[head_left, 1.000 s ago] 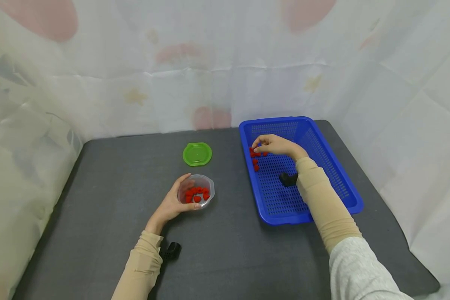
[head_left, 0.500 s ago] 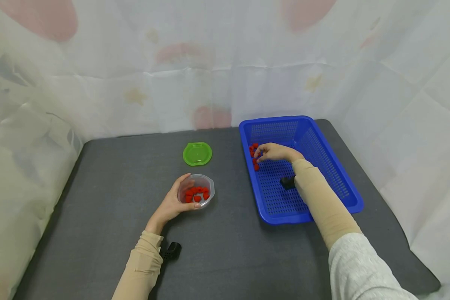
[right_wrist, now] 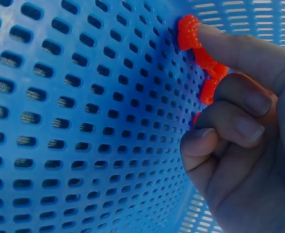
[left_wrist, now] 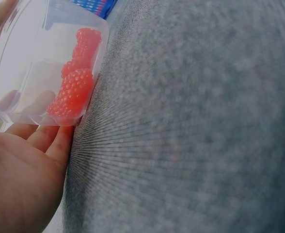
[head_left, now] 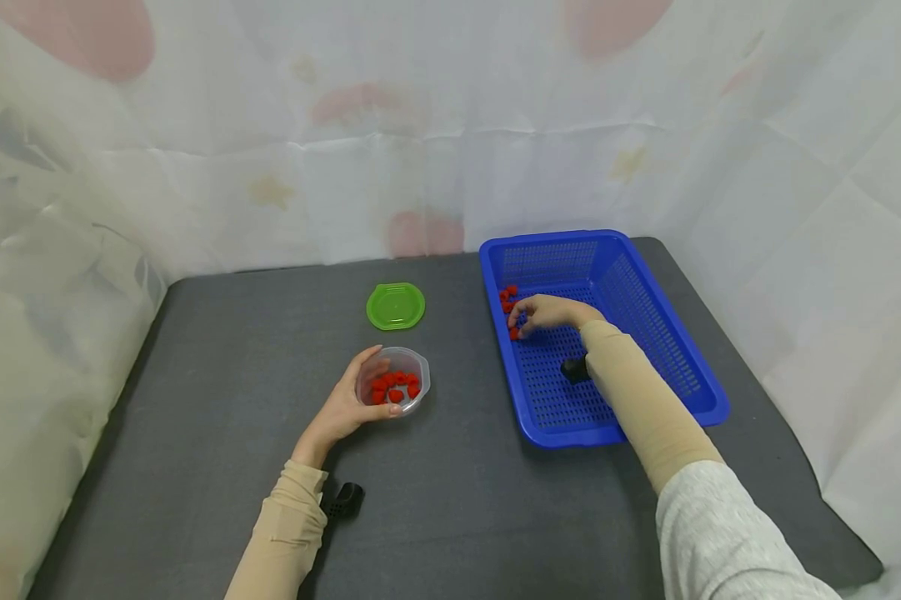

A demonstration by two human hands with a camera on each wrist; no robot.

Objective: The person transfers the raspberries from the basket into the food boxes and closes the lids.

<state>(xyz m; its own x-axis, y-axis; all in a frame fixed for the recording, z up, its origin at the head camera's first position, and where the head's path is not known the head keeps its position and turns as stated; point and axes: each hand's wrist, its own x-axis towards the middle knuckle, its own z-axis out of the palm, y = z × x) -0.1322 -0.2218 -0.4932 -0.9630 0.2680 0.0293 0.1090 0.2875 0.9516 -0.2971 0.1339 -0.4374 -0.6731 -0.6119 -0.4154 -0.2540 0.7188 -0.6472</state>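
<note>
My left hand [head_left: 343,402] holds a clear plastic tub [head_left: 422,367] around its left side, thumb at the front. Several red raspberries [head_left: 396,396] lie in it; the left wrist view shows raspberries [left_wrist: 74,92] through the tub's wall. My right hand [head_left: 553,311] is down inside the blue basket [head_left: 570,439], pinching a raspberry [head_left: 513,333] near the basket's left wall. In the right wrist view a fingertip rests on that raspberry [right_wrist: 187,33], while other fingers are curled towards the palm. More raspberries [right_wrist: 209,91] sit behind the hand, partly hidden.
A green lid [head_left: 395,306] lies on the grey table [head_left: 195,417] behind the tub. The basket stands at the table's right, near the patterned white curtain [head_left: 435,192]. Several other raspberries [head_left: 506,296] lie along the basket's left wall. Black wrist devices sit below both hands.
My right hand has moved towards the front of the basket along the raspberries, its fingertips coming down onto the nearest one. The left hand and tub have stayed put.
</note>
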